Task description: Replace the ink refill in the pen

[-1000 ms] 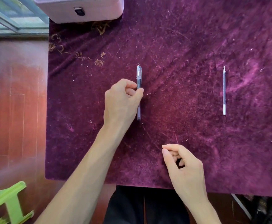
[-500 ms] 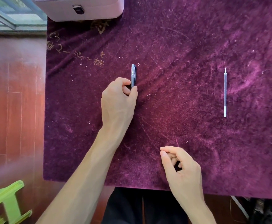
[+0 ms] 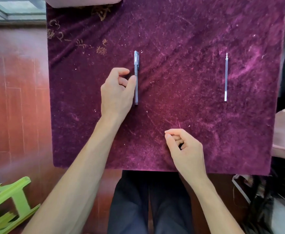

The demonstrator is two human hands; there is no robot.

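Could roll the capped pen (image 3: 136, 68), lying mid-frame on the purple velvet cloth (image 3: 172, 48), away from a loosely curled left hand (image 3: 116, 92) touching it by thumb alone, with the empty, slack-fingered right hand (image 3: 185, 149) at lower centre and the refill (image 3: 226, 78) at far right.

Single view, head cam, wide-angle. Looks near straight down on the cloth-covered counter (image 3: 180, 39), facing forward: wearer's side at frame bottom, far side at top. Close range, so the counter fills most of the frame. Its near, left and right edges are in shot; the far edge is cut by the frame top. Both forearms enter from the bottom, left hand (image 3: 117, 93) about mid-frame, right hand (image 3: 186, 149) lower centre. Floor (image 3: 16, 98) runs down the left, wearer's legs (image 3: 129, 208) below the near edge.
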